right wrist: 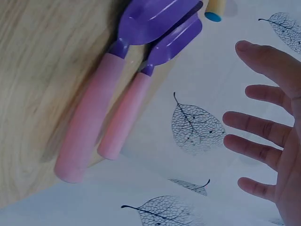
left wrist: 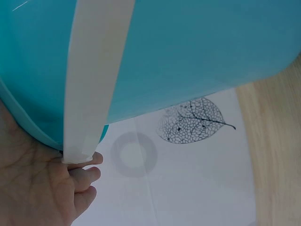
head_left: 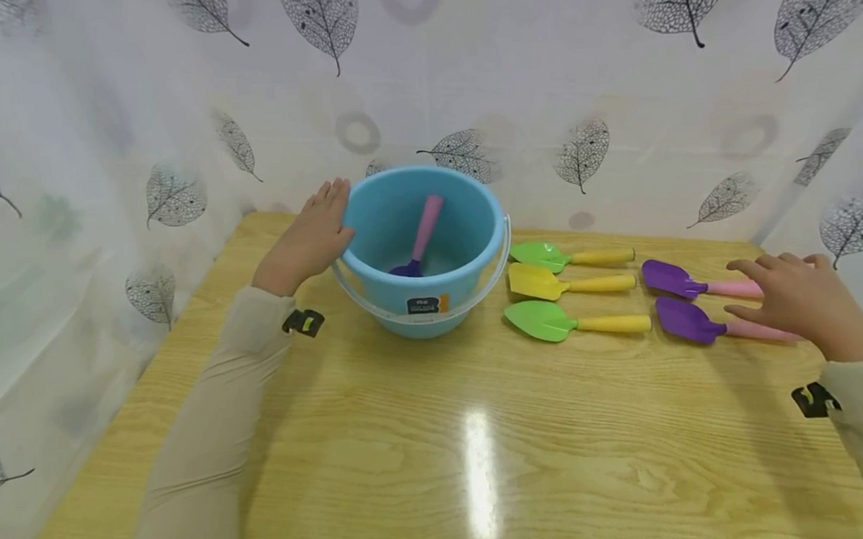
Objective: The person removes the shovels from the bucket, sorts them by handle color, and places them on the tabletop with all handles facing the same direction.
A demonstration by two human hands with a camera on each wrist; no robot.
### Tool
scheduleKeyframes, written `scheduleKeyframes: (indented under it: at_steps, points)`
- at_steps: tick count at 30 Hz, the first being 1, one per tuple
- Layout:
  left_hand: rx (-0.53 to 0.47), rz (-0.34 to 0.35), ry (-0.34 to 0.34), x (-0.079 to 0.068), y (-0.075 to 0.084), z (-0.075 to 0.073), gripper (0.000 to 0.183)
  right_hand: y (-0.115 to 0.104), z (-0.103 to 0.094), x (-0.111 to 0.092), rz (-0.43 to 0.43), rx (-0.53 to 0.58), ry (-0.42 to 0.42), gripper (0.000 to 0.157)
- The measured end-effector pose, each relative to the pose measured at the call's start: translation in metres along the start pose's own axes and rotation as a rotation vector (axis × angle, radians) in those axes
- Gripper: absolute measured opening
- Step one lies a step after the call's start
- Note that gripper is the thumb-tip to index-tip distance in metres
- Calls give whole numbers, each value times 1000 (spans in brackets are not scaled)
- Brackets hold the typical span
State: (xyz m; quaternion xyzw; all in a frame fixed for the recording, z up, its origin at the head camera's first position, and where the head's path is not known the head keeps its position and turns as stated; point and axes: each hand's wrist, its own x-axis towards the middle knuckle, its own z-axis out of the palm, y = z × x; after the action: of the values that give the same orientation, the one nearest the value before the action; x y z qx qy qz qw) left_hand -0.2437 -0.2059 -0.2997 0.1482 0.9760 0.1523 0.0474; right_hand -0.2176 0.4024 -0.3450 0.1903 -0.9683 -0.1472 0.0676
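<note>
My left hand rests against the left rim of a light blue bucket, fingers extended; in the left wrist view the palm lies along the rim beside the white handle. Inside the bucket leans a toy shovel with a pink handle and a purple blade. At the right, my right hand hovers with spread fingers over two purple toy shovels with pink handles, a rear one and a front one. In the right wrist view nothing is between its fingers, apart from the pink handles.
Between bucket and purple shovels lie a rear green trowel, a yellow shovel and a front green trowel, all yellow-handled. A leaf-patterned curtain borders the wooden table behind and at the sides.
</note>
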Motion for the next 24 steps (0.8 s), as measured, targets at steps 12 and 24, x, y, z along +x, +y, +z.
scheduleKeyframes:
  at_steps: [12,24]
  points:
    - [-4,3,12,1,-2,2,65,-15,-41,23,-73,-20,158,65]
    - [-7,-1,12,0,0,1,65,-42,-78,51,-207,-19,227,62]
